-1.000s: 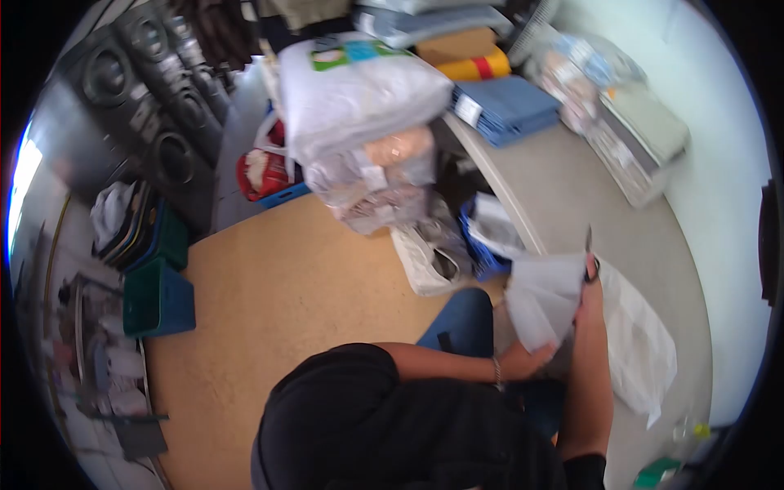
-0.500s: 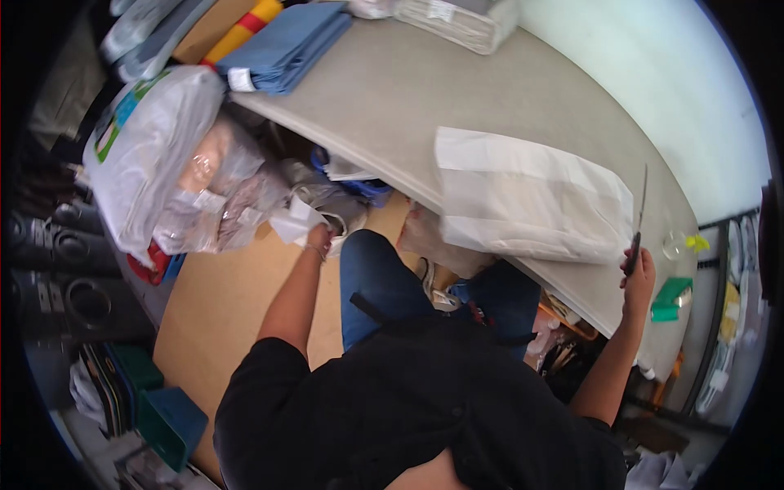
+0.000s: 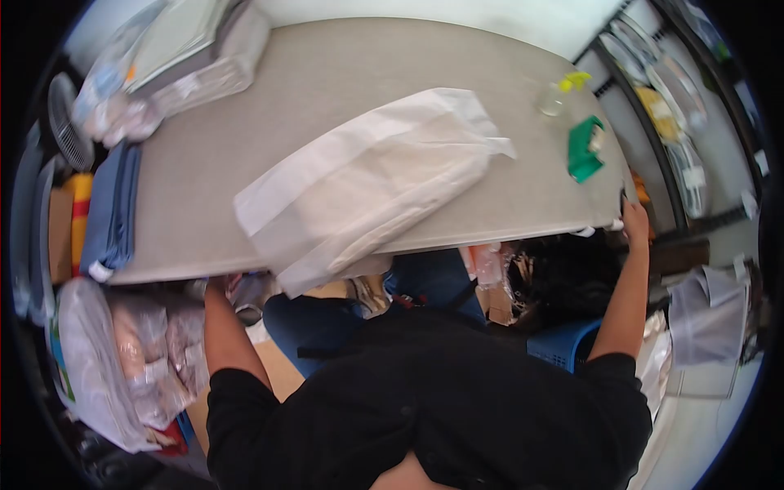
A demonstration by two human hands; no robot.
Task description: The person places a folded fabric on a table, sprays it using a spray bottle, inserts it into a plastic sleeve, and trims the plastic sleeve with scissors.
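Note:
A white paper-like sheet or bag (image 3: 384, 171), creased and slightly bulging, lies slanted across the grey table (image 3: 327, 90), one corner hanging past the near edge. At the table's right edge, my right hand (image 3: 635, 220) is closed around a knife (image 3: 622, 195); only a dark bit of it shows. My left hand (image 3: 217, 286) reaches below the near edge on the left, its fingers hidden by the tabletop. Close to it is a clear plastic bag (image 3: 151, 351) with pinkish contents.
Folded blue cloth (image 3: 114, 212) sits at the table's left end, with plastic-wrapped packs (image 3: 204, 90) behind. A spray bottle (image 3: 553, 100) and a green object (image 3: 585, 149) stand right. Beneath are a blue crate (image 3: 559, 347) and dark material (image 3: 572, 265). Shelving (image 3: 653, 131) lines the right.
The view has swung to the right. My left hand has gone under the table edge, and the white piece it held is out of sight. The knife's long blade no longer shows.

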